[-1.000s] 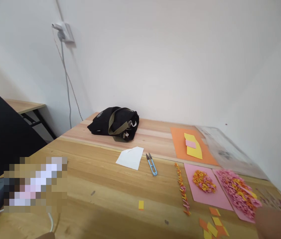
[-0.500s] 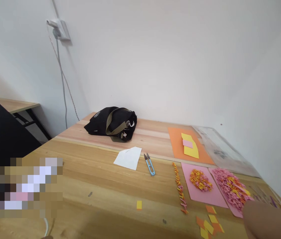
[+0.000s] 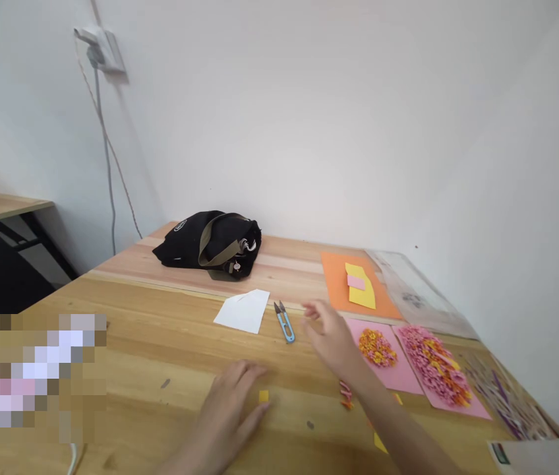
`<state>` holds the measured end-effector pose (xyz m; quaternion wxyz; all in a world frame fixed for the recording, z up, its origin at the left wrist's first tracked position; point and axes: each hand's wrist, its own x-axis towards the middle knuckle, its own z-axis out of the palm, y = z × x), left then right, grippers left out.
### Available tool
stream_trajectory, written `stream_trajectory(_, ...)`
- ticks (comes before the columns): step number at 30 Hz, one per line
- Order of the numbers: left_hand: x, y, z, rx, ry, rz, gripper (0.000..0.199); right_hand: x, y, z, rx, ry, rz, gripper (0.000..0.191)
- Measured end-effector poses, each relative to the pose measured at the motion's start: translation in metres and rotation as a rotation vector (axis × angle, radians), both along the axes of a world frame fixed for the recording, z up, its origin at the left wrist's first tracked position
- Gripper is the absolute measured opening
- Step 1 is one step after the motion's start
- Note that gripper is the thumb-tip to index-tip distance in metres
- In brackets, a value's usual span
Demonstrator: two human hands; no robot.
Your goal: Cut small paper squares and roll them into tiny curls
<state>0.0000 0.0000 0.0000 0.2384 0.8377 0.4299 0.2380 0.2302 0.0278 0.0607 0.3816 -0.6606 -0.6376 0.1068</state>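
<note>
The right hand (image 3: 331, 340), open and empty, is stretched toward the snips (image 3: 284, 322); the left hand (image 3: 230, 412), flat and holding nothing, is laid beside a yellow scrap (image 3: 263, 396) nearer than the snips. The paper curls (image 3: 377, 348) right of the snips could be scattered by the forearm, or the blades grasped instead of the handle.

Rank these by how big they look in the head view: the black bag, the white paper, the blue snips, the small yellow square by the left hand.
1. black bag
2. white paper
3. blue snips
4. small yellow square, though it lies nearest the camera

The left hand lies beside that square.
</note>
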Motion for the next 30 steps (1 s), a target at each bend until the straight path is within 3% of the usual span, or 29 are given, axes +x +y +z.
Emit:
stream_trajectory(3,0.017,0.017,-0.004,-0.213,0.181,-0.038,0.038,-0.013,0.025,-0.026,-0.401,-0.157,-0.002,0.02)
stream_trajectory(6,0.023,0.022,-0.006,-0.293,0.251,0.016,0.034,-0.023,0.045,-0.042,-0.5,-0.346,-0.012,0.024)
stream_trajectory(11,0.024,0.027,-0.011,-0.339,0.151,0.026,0.016,-0.034,0.062,-0.046,-0.55,-0.408,-0.099,0.036)
stream_trajectory(17,0.027,0.03,-0.013,-0.33,0.131,0.038,0.024,-0.04,0.066,-0.05,-0.593,-0.439,-0.18,0.039)
stream_trajectory(25,0.028,0.034,-0.013,-0.332,0.105,0.02,0.022,-0.042,0.027,-0.05,-0.596,-0.364,-0.16,0.029)
stream_trajectory(28,0.027,0.033,-0.016,-0.296,0.103,0.004,0.022,-0.051,0.007,-0.065,-0.53,-0.312,-0.173,0.022)
stream_trajectory(30,0.025,0.03,-0.019,-0.265,0.102,-0.016,0.021,-0.057,-0.003,-0.08,-0.414,-0.093,-0.193,0.012)
